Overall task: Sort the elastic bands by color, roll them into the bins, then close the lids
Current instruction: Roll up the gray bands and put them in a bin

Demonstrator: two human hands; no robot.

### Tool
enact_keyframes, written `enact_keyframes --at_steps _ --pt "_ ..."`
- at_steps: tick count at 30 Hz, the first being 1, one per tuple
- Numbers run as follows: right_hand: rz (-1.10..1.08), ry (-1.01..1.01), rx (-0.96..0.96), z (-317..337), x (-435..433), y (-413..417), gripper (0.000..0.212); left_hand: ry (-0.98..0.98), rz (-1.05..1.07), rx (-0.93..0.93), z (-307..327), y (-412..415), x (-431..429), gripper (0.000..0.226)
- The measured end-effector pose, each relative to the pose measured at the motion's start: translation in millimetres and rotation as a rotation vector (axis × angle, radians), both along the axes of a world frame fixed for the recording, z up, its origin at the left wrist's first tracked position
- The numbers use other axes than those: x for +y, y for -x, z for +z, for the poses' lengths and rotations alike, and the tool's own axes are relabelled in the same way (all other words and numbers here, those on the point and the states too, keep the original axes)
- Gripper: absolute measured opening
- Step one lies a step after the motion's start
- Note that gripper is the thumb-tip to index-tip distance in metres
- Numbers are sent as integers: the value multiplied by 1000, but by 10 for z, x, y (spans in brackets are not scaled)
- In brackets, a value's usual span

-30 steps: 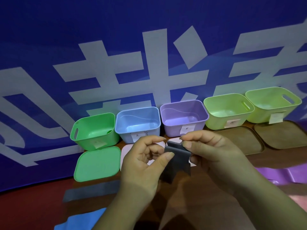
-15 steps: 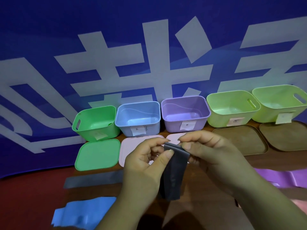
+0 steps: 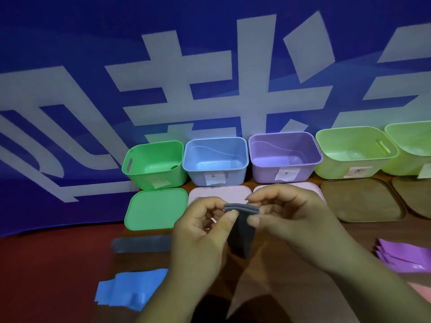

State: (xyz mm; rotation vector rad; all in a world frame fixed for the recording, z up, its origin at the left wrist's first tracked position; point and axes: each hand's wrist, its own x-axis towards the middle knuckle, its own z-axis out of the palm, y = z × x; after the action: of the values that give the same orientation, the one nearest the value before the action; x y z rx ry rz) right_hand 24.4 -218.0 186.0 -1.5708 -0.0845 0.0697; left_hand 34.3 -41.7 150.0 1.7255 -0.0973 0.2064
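- Blue band [image 3: 130, 289]: nearest, lies crumpled at the near L of the table [image 3: 291, 287], edge over the red surface [image 3: 46, 276].
- Pink band [image 3: 422, 292]: only a corner shows at the R edge of the frame.
- Purple band [image 3: 401, 256]: flat and folded on the table, R side, well apart from the hands.
- Spare grey band [image 3: 142, 244]: flat strip on the table, L of the L wrist, just in front of the green lid.
- Left hand [image 3: 198, 231]: fingers curled, thumb and forefinger pinch the L end of the held grey band's rolled top.
- Right hand [image 3: 293, 220]: same, thumb and fingers pinch the R end.
- Held grey band [image 3: 241, 231]: up off the table btwn both hands, top edge rolled over a few turns, rest hangs down.
- Green lid [image 3: 156, 208]: flat in front of the green bin.
- Pink lid [image 3: 217, 193] in front of the blue bin. 2nd pink lid [image 3: 314, 188] in front of the purple bin, mostly hidden by the R hand.
- Brown lid [image 3: 363, 199] and 2nd brown lid [image 3: 417, 194]: flat in front of the two lime bins.
- Bins, one row, L to R, touching or nearly: green bin [image 3: 154, 164], blue bin [image 3: 215, 159], purple bin [image 3: 284, 155], lime bin [image 3: 354, 152], 2nd lime bin [image 3: 410, 145]. All open, each w/ a paper label. Writing too blurred to read.
- Blue banner [image 3: 70, 54] w/ big white characters stands behind the row.
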Motion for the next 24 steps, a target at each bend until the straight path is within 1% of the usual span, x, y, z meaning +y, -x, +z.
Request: enact_keyframes --at_steps 2,3,5,7,10,13,15,17,19,21,23,24 --pt "-55 111 -49 -36 197 -59 22 -78 -10 -43 -14 -57 225 17" --pt "-70 135 -46 -46 312 -91 22 -87 -24 -41 -23 -85 349 17" --pt "-69 129 -23 -63 559 -154 20 -12 -66 20 -29 -129 588 17" --pt "-64 126 12 -97 820 -227 18 67 -91 88 -37 -168 842 28" --pt "-36 98 50 -168 1203 -342 14 47 -101 115 -72 -249 1242 32" --pt "-27 71 73 -291 1536 -484 9 51 -38 141 -169 -357 1631 38" --pt "-86 89 150 -521 1682 -628 6 76 3 170 -250 -445 1866 31" --pt "-181 203 258 -949 1753 -798 8 85 34 206 -366 -550 2089 25" --pt "-247 364 390 -1455 1777 -923 8 75 55 255 -513 -650 2288 21" --pt "-245 520 509 -1908 1809 -985 4 60 70 300 -671 -735 2455 22" --pt "-220 661 610 -2237 1865 -995 17 50 77 338 -799 -803 2580 21" --pt "-218 699 650 -2360 1897 -999 22 46 79 356 -853 -836 2633 21"
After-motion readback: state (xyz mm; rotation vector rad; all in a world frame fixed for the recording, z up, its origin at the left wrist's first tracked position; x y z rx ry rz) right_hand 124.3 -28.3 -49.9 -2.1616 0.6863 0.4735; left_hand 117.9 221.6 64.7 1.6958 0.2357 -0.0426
